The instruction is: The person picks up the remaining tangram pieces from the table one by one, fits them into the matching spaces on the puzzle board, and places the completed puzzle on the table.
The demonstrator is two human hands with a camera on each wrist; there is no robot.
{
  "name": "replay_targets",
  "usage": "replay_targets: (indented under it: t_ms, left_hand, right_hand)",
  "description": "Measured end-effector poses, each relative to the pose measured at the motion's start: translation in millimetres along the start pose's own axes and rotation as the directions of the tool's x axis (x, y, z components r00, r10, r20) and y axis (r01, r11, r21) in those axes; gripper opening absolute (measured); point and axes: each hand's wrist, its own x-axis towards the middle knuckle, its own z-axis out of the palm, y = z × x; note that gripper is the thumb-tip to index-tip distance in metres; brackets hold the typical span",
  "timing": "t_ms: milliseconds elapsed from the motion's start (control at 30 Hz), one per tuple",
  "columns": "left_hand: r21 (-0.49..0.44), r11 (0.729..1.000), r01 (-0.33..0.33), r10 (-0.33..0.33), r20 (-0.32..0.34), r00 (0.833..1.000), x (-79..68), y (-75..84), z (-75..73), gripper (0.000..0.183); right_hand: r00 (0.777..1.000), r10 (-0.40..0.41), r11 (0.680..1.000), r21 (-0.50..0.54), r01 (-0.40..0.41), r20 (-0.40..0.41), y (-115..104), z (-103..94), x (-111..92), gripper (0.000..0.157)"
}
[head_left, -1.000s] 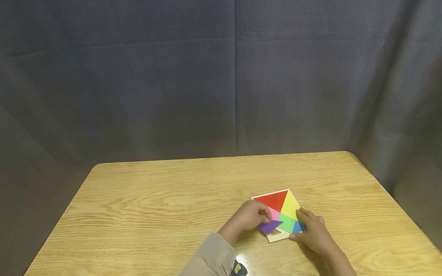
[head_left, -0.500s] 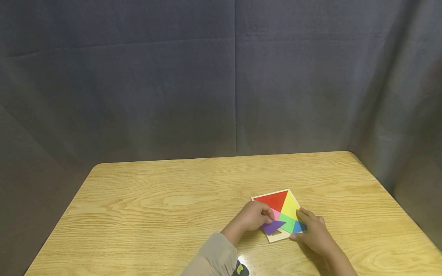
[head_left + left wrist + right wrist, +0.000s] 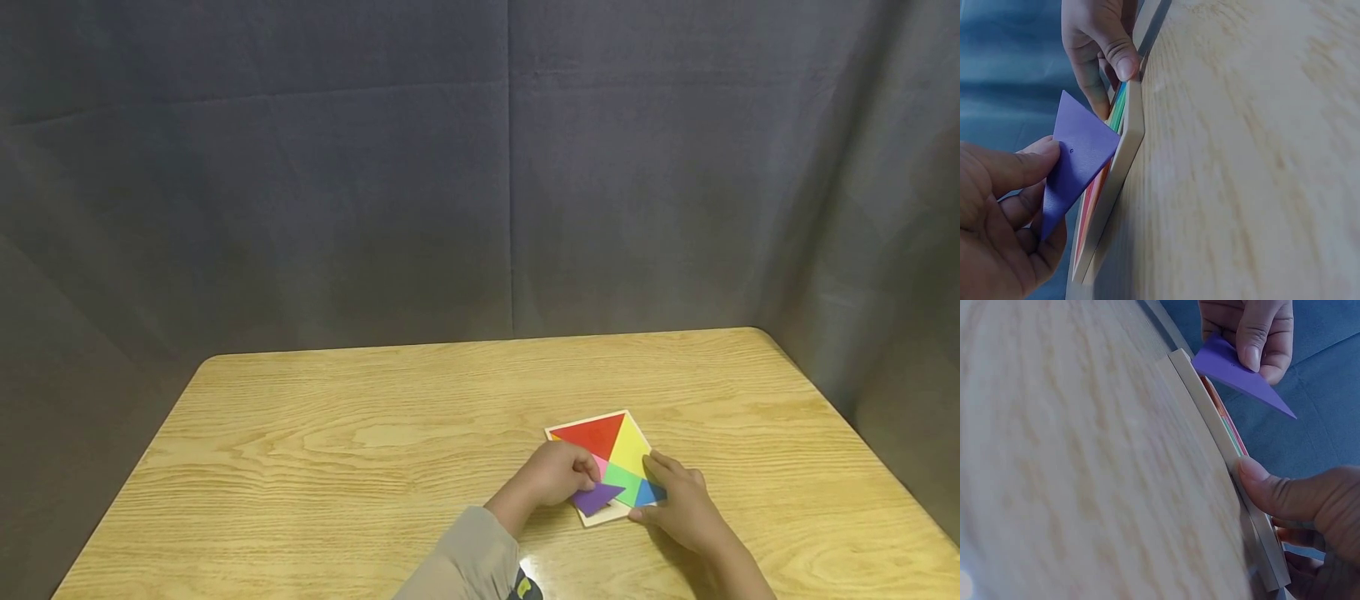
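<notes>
A wooden tangram tray (image 3: 595,520) lies on the table, with red (image 3: 592,435), yellow (image 3: 630,447), pink, green (image 3: 622,482), blue and orange pieces in it. My left hand (image 3: 557,473) pinches a purple triangle piece (image 3: 597,497) between thumb and fingers. In the left wrist view the triangle (image 3: 1079,153) is tilted over the tray's near part, one corner close to the rim; whether it touches cannot be told. My right hand (image 3: 681,504) grips the tray's right corner, its thumb (image 3: 1260,478) on the near rim and fingers along the other side. The left hand covers some pieces.
The wood-grain table (image 3: 337,467) extends far to the left of the tray. A grey curtain (image 3: 375,183) hangs behind the table and along its sides. Something dark with a yellow mark (image 3: 527,587) shows beside the left sleeve.
My left hand has shifted slightly right and nearer with the purple triangle, covering more of the tray's near opening. An orange piece now shows at the left. The right hand and tray stay put.
</notes>
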Motion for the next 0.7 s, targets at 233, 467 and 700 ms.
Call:
replay_targets:
  t_ms: [233,467,700]
  left_hand:
    - [0.056,0.998,0.001,-0.001,0.005,1.000,0.5,1.5,2.8,0.008]
    - [0.139,0.990,-0.016,0.014,0.015,1.000,3.0,0.2,6.0,0.007]
    - [0.270,0.959,-0.083,0.086,0.002,0.996,4.7,-0.9,11.6,0.008]
  right_hand:
    - [1.000,0.007,1.000,0.007,-0.007,0.007,-1,-0.9,0,0.082]
    - [1.000,0.015,1.000,0.018,-0.016,0.024,-1,-1.3,1,0.083]
    - [0.999,0.021,1.000,0.018,-0.021,0.031,0,-1.7,0,0.084]
